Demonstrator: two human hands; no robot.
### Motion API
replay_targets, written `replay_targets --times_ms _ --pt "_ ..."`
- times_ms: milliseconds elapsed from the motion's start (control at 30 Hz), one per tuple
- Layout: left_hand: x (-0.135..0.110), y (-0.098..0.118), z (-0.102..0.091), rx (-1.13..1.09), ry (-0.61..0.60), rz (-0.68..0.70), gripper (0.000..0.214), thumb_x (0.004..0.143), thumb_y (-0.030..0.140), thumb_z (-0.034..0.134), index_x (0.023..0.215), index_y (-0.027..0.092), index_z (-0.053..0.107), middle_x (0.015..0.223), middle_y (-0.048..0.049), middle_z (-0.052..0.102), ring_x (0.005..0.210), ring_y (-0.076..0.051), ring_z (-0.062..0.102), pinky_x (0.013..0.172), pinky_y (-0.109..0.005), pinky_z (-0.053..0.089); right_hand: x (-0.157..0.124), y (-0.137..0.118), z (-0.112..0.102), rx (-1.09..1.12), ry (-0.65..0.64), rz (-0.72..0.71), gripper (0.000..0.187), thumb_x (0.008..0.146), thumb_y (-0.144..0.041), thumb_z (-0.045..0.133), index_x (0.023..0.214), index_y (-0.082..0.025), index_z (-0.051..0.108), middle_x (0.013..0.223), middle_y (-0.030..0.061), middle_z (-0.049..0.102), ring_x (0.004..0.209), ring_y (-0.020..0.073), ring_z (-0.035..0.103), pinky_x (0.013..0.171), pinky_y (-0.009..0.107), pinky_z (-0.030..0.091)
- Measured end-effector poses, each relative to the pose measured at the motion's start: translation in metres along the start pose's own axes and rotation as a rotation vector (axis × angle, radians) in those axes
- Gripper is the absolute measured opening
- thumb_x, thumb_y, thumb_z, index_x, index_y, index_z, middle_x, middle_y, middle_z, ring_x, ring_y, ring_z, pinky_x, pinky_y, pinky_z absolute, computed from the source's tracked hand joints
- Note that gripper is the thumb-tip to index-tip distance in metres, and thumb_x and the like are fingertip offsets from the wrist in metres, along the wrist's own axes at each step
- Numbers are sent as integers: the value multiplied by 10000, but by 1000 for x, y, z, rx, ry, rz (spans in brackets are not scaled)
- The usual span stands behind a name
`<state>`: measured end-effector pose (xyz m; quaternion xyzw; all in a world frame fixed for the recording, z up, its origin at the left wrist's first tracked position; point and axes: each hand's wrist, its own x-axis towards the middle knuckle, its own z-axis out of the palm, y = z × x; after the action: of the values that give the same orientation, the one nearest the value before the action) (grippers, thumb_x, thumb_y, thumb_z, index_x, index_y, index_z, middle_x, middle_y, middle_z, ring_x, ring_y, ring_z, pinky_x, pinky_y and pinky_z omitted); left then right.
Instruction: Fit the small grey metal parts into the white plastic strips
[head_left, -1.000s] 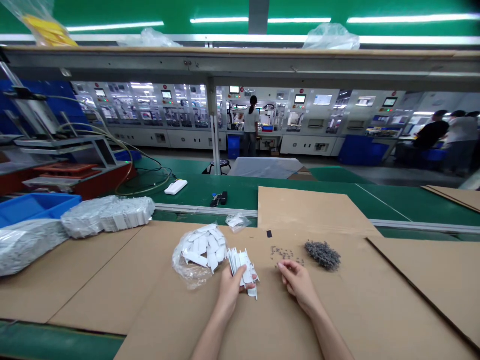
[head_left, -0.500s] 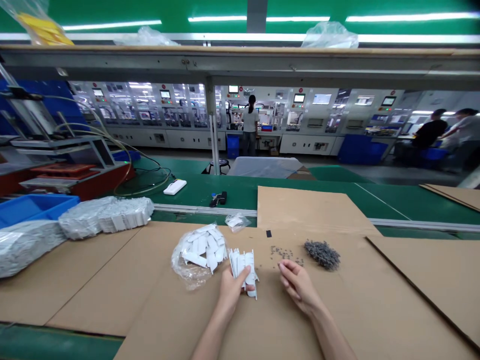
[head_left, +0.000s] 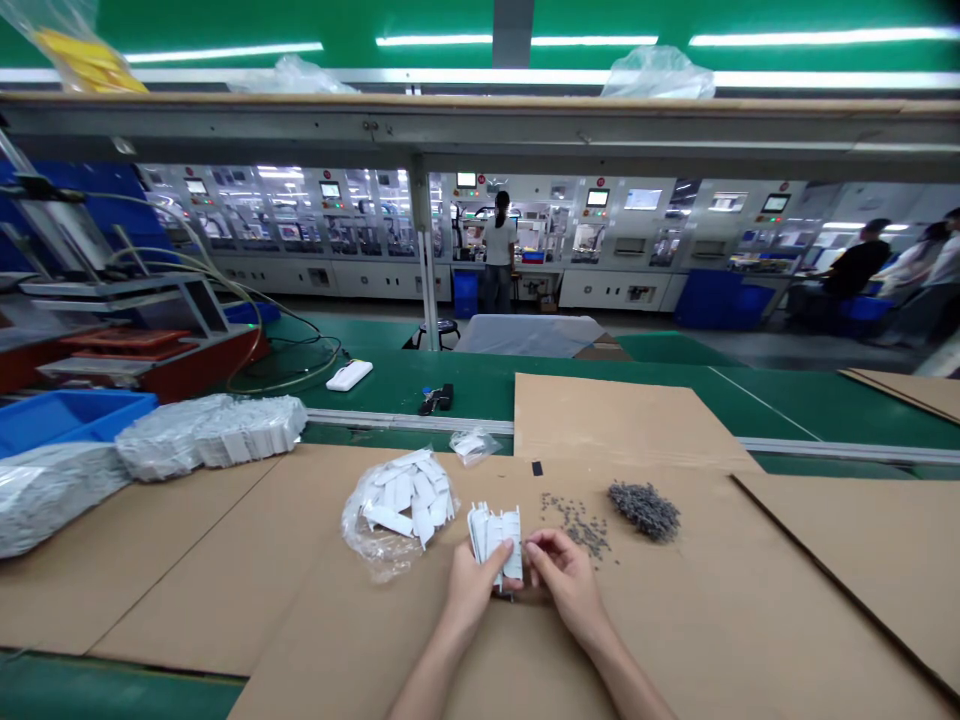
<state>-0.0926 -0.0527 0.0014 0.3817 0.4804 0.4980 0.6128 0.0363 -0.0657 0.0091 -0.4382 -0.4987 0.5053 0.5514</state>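
Observation:
My left hand [head_left: 475, 585] grips a small stack of white plastic pieces [head_left: 495, 535], thumb across the front. Close against the stack's right edge is my right hand [head_left: 564, 578], its thumb and forefinger pinched together; whatever is between the fingertips is too small to make out. Beyond that hand, small grey parts [head_left: 581, 525] lie scattered on the cardboard [head_left: 480, 675], and a denser heap of grey parts [head_left: 645, 510] sits to their right. An opened clear bag [head_left: 382, 558] with more white plastic pieces [head_left: 412, 490] in it lies left of my hands.
Wrapped bundles of white pieces [head_left: 217, 430] and a blue bin [head_left: 75, 415] stand at the left, near a press-like machine [head_left: 135, 310]. A small clear bag [head_left: 474, 445] and a black rectangle [head_left: 537, 468] lie farther back. Several people work in the background.
My right hand has moved left from the scattered grey parts to the edge of the white stack. My left hand has shifted slightly right with the stack.

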Motion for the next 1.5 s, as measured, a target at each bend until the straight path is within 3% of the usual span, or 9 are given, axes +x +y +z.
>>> replay_targets --times_ms 333,833,933,1200,1500 --pt "-1 1 2 29 -5 18 377 606 346 645 845 65 566 750 -115 641 542 -205 612 483 -332 534 0 2 -1 9 -1 -10 218 686 -376 577 756 -172 549 593 -19 528 474 94 462 474 215 384" --pt "-2 -1 1 38 -19 69 371 625 361 626 847 71 559 762 -104 647 502 -184 610 461 -305 531 2 6 -2 19 -1 5 160 685 -307 596 733 -160 558 610 -17 538 476 83 469 468 202 378" --pt "-4 0 2 71 -27 91 358 631 356 621 840 72 560 752 -96 647 490 -173 603 450 -289 528 3 10 -3 93 -8 57 160 666 -282 623 731 -155 552 631 -17 551 457 65 467 452 187 372" --pt "-9 0 6 134 -105 116 303 656 337 600 832 94 554 672 -53 632 427 -125 558 394 -242 497 5 12 -17 419 -135 390 264 582 -184 702 776 -161 524 616 -35 526 463 40 474 362 110 352" --pt "-6 -2 5 142 -145 99 327 667 342 587 866 87 540 691 -60 631 474 -145 580 424 -253 505 5 15 -17 405 -114 364 266 578 -185 705 769 -165 520 597 -46 514 440 34 470 311 86 330"
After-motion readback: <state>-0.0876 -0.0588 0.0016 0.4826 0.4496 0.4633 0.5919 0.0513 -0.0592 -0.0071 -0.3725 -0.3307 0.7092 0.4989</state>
